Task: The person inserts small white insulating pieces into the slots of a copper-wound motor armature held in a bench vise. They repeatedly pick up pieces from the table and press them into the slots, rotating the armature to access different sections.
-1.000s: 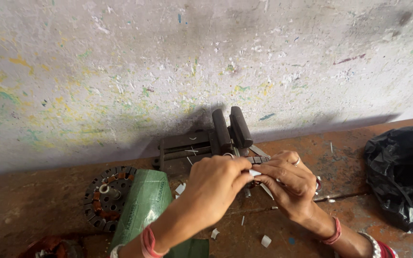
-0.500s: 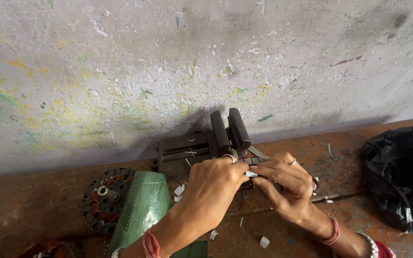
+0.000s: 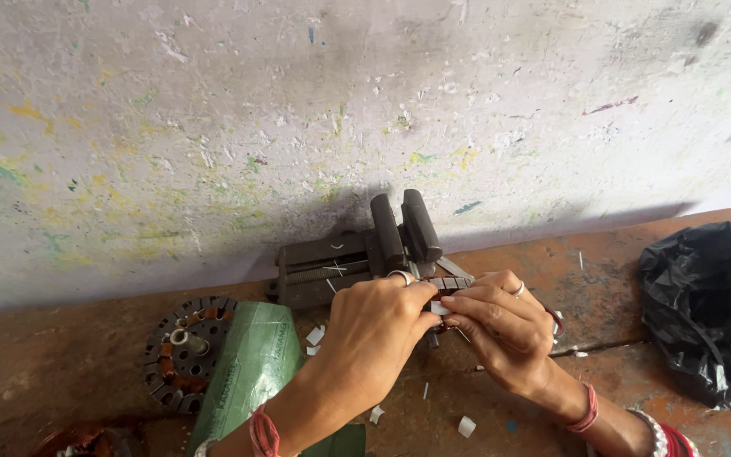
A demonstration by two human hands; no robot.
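Left hand [image 3: 374, 326] and right hand [image 3: 501, 326] meet fingertip to fingertip, both pinching a small white paper strip [image 3: 439, 308] over a slotted stator core [image 3: 448, 284], mostly hidden under the fingers. Just behind: dark bench vise [image 3: 357, 250] against the wall. Left on the rusty table [image 3: 61, 364]: wound stator [image 3: 184, 351], green plastic bag [image 3: 251, 368]. Far right: black plastic bag [image 3: 708, 309]. White scraps [image 3: 467, 426] scattered around.

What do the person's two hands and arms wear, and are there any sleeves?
Both forearms are bare; no sleeves show. The left hand has a silver ring on one finger and thin red bangles at its wrist. The right hand also has a silver ring, a red band at its wrist, and more red and pale bangles further up the forearm.
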